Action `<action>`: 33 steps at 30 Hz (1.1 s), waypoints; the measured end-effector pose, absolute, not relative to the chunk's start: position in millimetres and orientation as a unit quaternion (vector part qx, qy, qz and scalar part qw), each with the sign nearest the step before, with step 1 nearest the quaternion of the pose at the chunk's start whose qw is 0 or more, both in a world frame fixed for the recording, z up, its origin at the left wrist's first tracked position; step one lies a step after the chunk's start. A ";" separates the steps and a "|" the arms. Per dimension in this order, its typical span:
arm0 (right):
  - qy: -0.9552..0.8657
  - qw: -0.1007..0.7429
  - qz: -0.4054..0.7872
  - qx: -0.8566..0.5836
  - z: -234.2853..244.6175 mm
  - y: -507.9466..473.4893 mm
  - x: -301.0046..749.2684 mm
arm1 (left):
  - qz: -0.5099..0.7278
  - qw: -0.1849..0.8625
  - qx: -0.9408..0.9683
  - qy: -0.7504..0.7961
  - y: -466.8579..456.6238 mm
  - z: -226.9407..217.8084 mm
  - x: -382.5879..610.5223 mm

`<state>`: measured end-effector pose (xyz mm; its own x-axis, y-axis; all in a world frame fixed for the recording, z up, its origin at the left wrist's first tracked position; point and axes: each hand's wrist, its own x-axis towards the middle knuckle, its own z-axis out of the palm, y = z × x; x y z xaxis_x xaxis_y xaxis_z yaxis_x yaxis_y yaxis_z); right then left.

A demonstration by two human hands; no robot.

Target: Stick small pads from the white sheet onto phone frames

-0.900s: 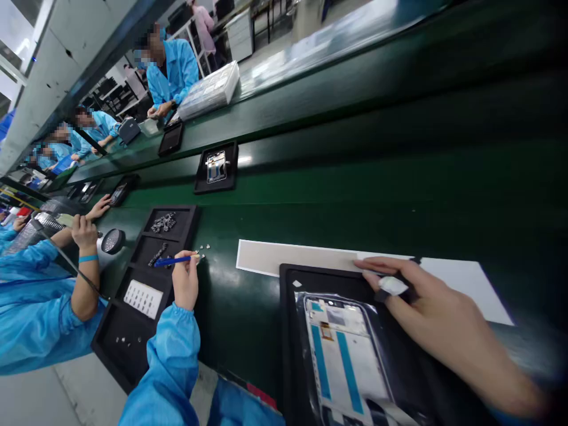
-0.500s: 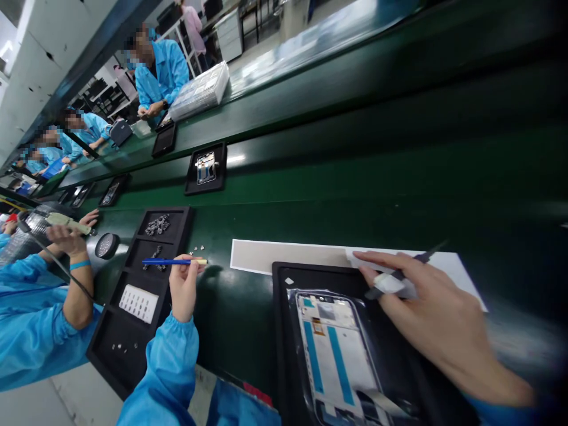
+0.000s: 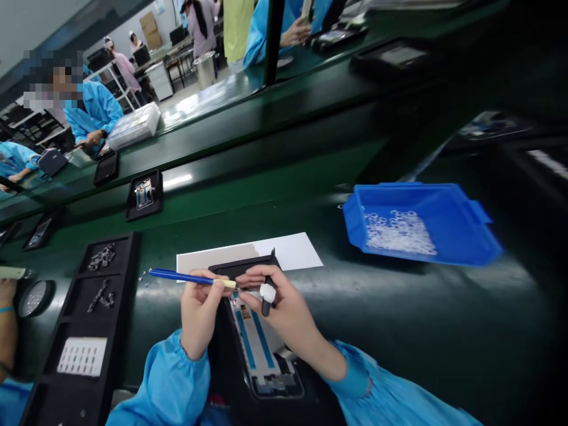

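Observation:
My left hand [image 3: 200, 310] is closed around a blue pen-shaped tool [image 3: 177, 275] with a cream end, which points right. Close beside it, my right hand [image 3: 286, 305] is curled round a slim dark tool [image 3: 266, 305] with a white wad wrapped on it, perhaps tweezers. The fingertips of both hands nearly meet above the top end of a phone frame [image 3: 261, 349]. Two blue strips run along that frame, which lies in a black tray [image 3: 217, 355]. My fingers hide the frame's upper part and whatever small piece may be between them.
A blue bin [image 3: 461, 236] of small white pieces stands to the right. At left is a compartmented black tray [image 3: 119, 278] with small dark parts and a white sheet [image 3: 82, 357]. Behind my hands lies a paper strip [image 3: 293, 248]. Co-workers sit across the bench.
My right hand has come left from beside the tray to meet my left hand over the phone frame. The view has swung right, bringing the blue bin into sight.

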<state>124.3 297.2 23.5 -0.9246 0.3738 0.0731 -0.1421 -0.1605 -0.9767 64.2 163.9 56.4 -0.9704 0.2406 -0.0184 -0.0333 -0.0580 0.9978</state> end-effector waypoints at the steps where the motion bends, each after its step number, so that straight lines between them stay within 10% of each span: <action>1: -0.621 0.180 0.757 -0.093 24.0 298.6 124.9 | 0.723 0.092 0.080 0.680 167.6 56.2 64.5; 14: -0.526 0.082 0.833 -0.151 29.9 309.3 128.2 | 0.697 0.087 0.142 0.698 180.4 56.6 64.5; 33: -0.634 0.211 0.729 -0.146 24.5 302.9 126.6 | 0.552 -0.112 0.320 0.762 173.0 33.2 66.6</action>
